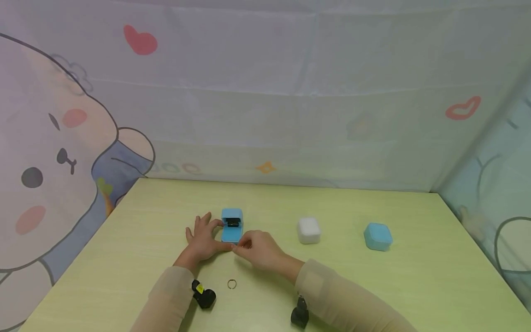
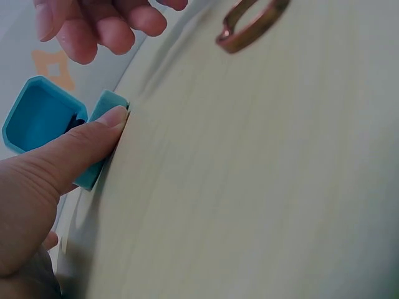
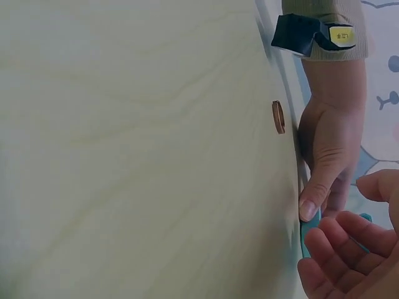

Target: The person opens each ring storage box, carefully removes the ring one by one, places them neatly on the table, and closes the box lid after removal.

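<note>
A small light-blue ring box (image 1: 231, 234) stands with its lid up on the table, a dark insert (image 1: 233, 222) showing inside. My left hand (image 1: 203, 240) holds it, thumb along the front edge and index finger at the left side. In the left wrist view, the thumb (image 2: 81, 146) presses on the box's base. My right hand (image 1: 261, 251) is at the box's front right corner, its fingers loosely bent. Nothing shows between those fingers (image 3: 343, 243) in the right wrist view. A thin gold-coloured ring (image 1: 228, 283) lies on the table nearer the body, between the forearms.
To the right on the pale yellow-green table (image 1: 415, 286) sit a closed white box (image 1: 309, 230) and, farther right, a closed light-blue box (image 1: 378, 236). A printed cloth (image 1: 265, 92) hangs behind the table's back edge. Black wrist cameras (image 1: 205, 297) hang beneath both sleeves.
</note>
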`<state>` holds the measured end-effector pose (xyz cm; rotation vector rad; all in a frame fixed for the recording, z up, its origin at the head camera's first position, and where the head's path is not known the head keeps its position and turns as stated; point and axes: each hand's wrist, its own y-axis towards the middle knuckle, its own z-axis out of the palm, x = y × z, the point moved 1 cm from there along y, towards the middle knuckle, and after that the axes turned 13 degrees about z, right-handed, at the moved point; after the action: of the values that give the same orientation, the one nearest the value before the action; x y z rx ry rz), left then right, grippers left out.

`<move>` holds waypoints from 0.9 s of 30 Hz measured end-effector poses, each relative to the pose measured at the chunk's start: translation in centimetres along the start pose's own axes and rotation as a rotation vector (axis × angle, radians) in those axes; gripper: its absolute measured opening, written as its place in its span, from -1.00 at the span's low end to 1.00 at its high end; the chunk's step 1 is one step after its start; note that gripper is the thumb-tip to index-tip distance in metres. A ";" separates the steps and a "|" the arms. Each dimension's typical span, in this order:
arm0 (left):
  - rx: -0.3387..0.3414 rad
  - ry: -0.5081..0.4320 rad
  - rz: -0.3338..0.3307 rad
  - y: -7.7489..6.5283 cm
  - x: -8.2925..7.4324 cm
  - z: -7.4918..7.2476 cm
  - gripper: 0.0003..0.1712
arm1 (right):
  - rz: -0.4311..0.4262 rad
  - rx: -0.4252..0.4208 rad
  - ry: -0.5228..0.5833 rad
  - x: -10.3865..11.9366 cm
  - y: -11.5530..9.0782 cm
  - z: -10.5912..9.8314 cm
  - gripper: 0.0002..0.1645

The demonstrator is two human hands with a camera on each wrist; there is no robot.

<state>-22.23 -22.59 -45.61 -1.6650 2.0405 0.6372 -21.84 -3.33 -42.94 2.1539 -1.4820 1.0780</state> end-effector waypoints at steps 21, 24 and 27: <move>-0.006 -0.013 0.007 -0.1 0.0 -0.1 -0.24 | 0.028 -0.051 0.069 -0.1 0.7 -0.6 -0.70; -0.005 -0.013 0.009 -0.1 0.0 -0.1 -0.24 | 0.034 -0.053 0.082 -0.1 0.8 -0.7 -0.69; -0.005 -0.011 0.012 -0.1 0.1 -0.1 -0.24 | 0.052 -0.055 0.092 -0.2 1.0 -0.7 -0.64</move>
<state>-22.15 -22.70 -45.61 -1.6498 2.0444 0.6543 -23.07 -3.13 -42.76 2.0109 -1.5158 1.1254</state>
